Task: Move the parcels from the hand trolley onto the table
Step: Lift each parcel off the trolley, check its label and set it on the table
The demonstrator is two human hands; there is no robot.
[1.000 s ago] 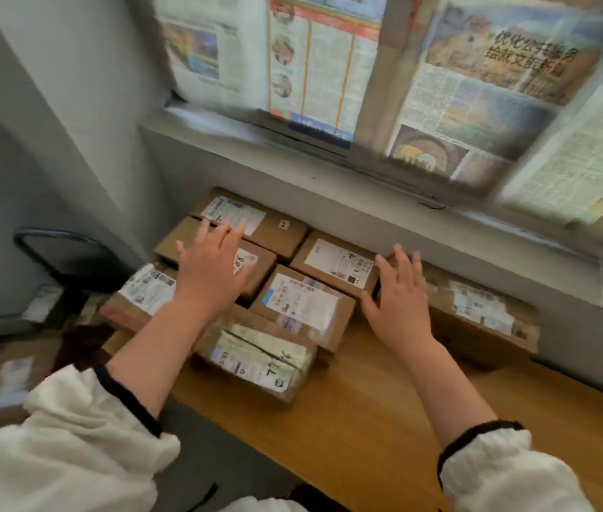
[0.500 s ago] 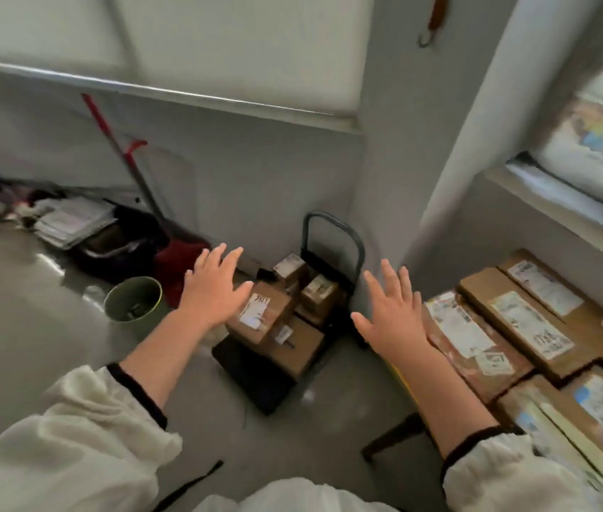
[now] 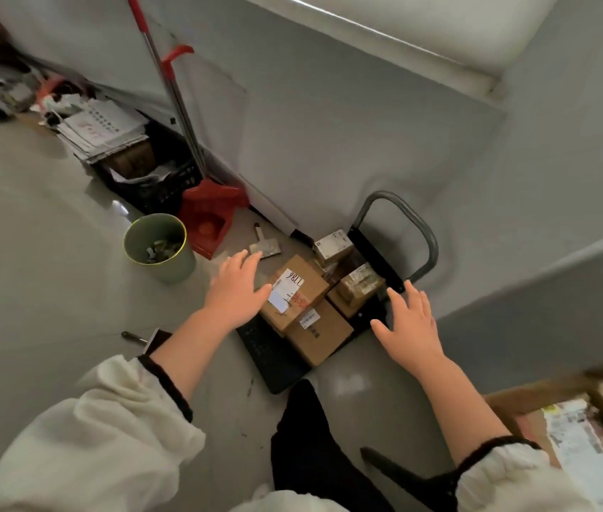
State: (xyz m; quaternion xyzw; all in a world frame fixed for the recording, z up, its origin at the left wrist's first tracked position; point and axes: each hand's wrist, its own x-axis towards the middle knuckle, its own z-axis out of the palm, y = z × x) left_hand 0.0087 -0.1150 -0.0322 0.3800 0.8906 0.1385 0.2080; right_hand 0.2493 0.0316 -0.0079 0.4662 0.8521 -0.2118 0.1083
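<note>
A black hand trolley (image 3: 274, 358) with a grey loop handle (image 3: 420, 230) stands on the floor by the wall. It carries several brown cardboard parcels: a large one with a white label (image 3: 301, 286), a flat one in front (image 3: 320, 336), a small taped one (image 3: 360, 284) and a small white-topped one (image 3: 333, 245). My left hand (image 3: 235, 290) hovers open at the left edge of the labelled parcel. My right hand (image 3: 410, 321) hangs open to the right of the parcels, near the handle's base. The table (image 3: 521, 397) shows only at the bottom right corner, with a parcel (image 3: 580, 448) on it.
A green bin (image 3: 167, 260) stands left of the trolley. A red dustpan (image 3: 207, 216) and broom handle (image 3: 167, 86) lean on the wall. A black crate (image 3: 152, 182) and stacked papers (image 3: 100, 131) lie further left. My dark trouser leg (image 3: 311, 445) is below the trolley.
My view has swung left from the table to the trolley. Both hands left the table's parcels and have moved down close to the trolley's parcels, still holding nothing.
</note>
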